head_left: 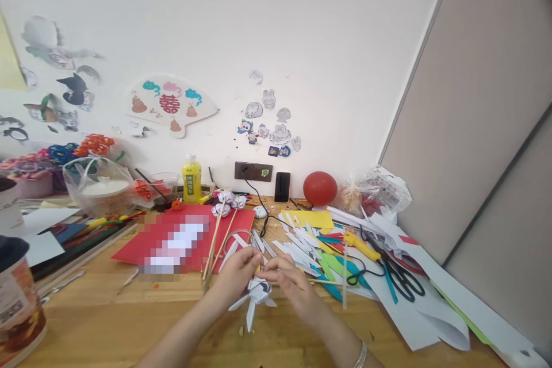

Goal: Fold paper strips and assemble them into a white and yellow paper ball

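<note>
Over the front of the wooden table, my left hand (236, 273) and my right hand (296, 290) meet with fingertips pinched together. Just under the fingertips is a white folded-paper flower (259, 292) with pointed paper strips hanging from it. The left fingers are closed at its upper edge, the right thumb and forefinger pinch close beside them. A small yellowish bit shows between the fingertips; its kind is hidden. A thin wooden stick (330, 282) lies to the right of my right hand. Finished-looking paper flowers on sticks (222, 210) rest on the red sheet (241, 220) beyond my left hand.
White paper strips (302, 246), teal and green pieces, a yellow glue gun (361, 246) with a cord and black scissors (403, 279) crowd the right. A red balloon (319, 188), a phone (282, 187) and a yellow bottle (191, 179) stand by the wall. A cup (19, 305) stands left.
</note>
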Available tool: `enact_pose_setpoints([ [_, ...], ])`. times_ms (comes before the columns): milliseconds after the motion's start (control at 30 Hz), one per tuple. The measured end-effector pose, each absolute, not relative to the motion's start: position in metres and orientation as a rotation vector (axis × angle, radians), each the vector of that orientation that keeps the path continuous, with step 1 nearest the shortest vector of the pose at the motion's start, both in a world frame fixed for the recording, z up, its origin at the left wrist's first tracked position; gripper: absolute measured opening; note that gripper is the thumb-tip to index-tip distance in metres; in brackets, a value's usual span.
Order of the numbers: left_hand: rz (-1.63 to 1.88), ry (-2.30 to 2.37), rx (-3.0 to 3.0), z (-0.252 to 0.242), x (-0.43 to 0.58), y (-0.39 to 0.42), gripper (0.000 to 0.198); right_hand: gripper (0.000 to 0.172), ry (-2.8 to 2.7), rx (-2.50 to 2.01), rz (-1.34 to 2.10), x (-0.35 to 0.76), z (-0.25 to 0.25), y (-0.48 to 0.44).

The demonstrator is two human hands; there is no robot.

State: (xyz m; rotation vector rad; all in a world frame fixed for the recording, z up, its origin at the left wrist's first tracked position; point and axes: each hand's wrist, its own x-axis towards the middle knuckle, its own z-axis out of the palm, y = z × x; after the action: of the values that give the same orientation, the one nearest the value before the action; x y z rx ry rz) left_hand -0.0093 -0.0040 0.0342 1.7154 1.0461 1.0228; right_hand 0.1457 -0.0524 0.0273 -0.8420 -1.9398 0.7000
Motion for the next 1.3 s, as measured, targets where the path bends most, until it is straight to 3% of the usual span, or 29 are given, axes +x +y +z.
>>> enact_pose_setpoints([
  [167, 1.074, 0.977, 1.772, 0.040, -0.009, -0.012, 0.026, 0.043, -1.905, -0.823, 0.653, 0.150, 0.034, -0.054],
  [367, 1.198, 0.964, 1.781, 0.046, -0.012, -0.020, 0.023, 0.026, -1.850, -0.819, 0.495, 0.146, 0.039, -0.057],
  [667, 1.363, 1.028, 1.622, 0.040, -0.007, -0.028, 0.025, 0.028, -1.716, -0.859, 0.511, 0.126, 0.026, -0.067],
  [900, 1.575, 1.057, 1.489, 0.043, -0.010, -0.031, 0.025, 0.044, -1.758, -0.812, 0.527, 0.124, 0.024, -0.068],
  [1067, 1.670, 0.991, 1.521, 0.039, -0.008, -0.037, 0.023, 0.044, -1.763, -0.807, 0.469, 0.117, 0.022, -0.068],
  [1300, 1.595, 0.698, 1.827, 0.024, -0.013, -0.030, 0.047, 0.048, -1.731, -0.835, 0.349, 0.135, 0.029, -0.057],
])
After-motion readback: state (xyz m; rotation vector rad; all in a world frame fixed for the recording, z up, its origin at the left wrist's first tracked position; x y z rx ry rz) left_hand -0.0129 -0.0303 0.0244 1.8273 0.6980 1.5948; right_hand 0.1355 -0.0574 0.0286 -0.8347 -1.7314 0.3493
